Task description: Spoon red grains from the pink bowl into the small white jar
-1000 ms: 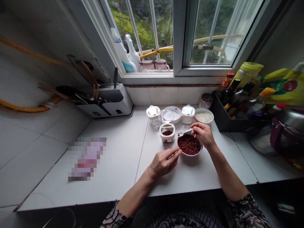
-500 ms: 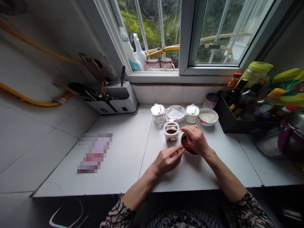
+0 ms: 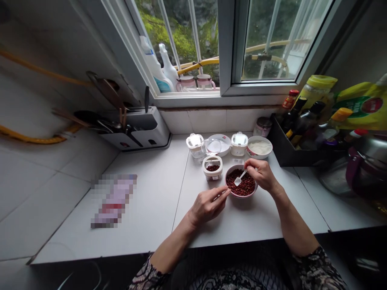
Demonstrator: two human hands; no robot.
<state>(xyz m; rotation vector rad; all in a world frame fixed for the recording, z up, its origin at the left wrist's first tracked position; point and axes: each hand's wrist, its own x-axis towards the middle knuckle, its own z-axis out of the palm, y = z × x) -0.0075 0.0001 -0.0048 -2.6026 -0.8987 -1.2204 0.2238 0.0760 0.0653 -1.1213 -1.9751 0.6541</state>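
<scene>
A bowl of dark red peppercorn-like grains stands on the white counter. My right hand pinches the handle of a small white spoon, whose head rests over the grains. At the bowl's left rim are the fingertips of my left hand, and they seem to touch it; whether they grip it is hard to see. Just behind and left of the bowl, a small clear jar with a white rim has its lid up and the same red grains inside.
Behind stand two white-lidded jars, a white plate and a bowl of white powder. A black box of bottles is at the right, a utensil rack at the back left, a blurred purple item at the left.
My right hand has moved the spoon from the open jar's mouth to over the bowl. My left hand stays at the bowl's rim. The camera view has shifted slightly.
</scene>
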